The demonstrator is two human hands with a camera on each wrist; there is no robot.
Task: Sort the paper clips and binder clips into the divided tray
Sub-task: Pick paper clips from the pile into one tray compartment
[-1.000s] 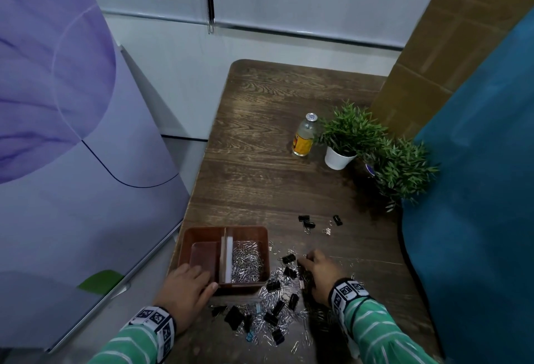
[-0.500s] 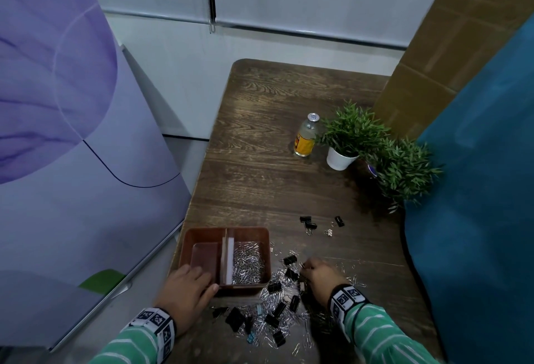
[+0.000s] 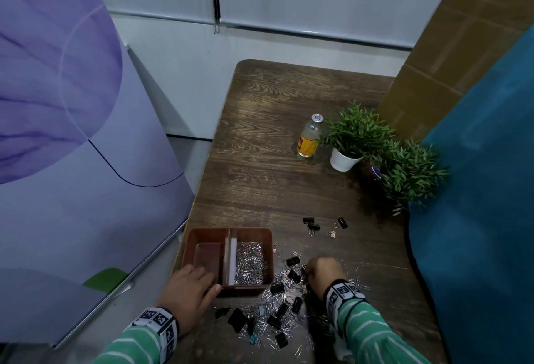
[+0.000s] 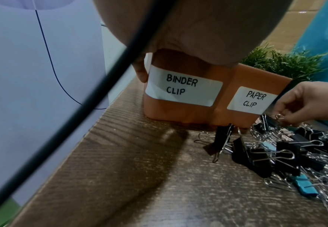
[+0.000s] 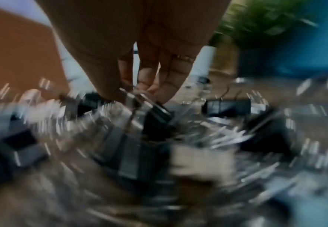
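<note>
The brown divided tray [image 3: 202, 233] stands near the table's front left, labelled BINDER CLIP [image 4: 182, 87] on the left and PAPER CLIP [image 4: 252, 99] on the right. Silver paper clips [image 3: 250, 262] fill the right compartment; the left one holds no clips. My left hand [image 3: 199, 280] grips the tray's near left corner. To the tray's right lies a mixed pile [image 3: 277, 311] of black binder clips and paper clips. My right hand [image 3: 307, 272] pinches the wire handle of a black binder clip [image 4: 268, 122] at the pile's far edge.
A few black binder clips [image 3: 310, 223] lie apart, further back. A glass bottle [image 3: 309, 139] and two potted plants [image 3: 355, 135] stand behind them. A blue cloth [image 3: 476, 190] bounds the table on the right. The table's left edge runs just beside the tray.
The right hand has stayed over the pile's far edge, its fingers now closed on a binder clip's handle. The left hand has not left the tray.
</note>
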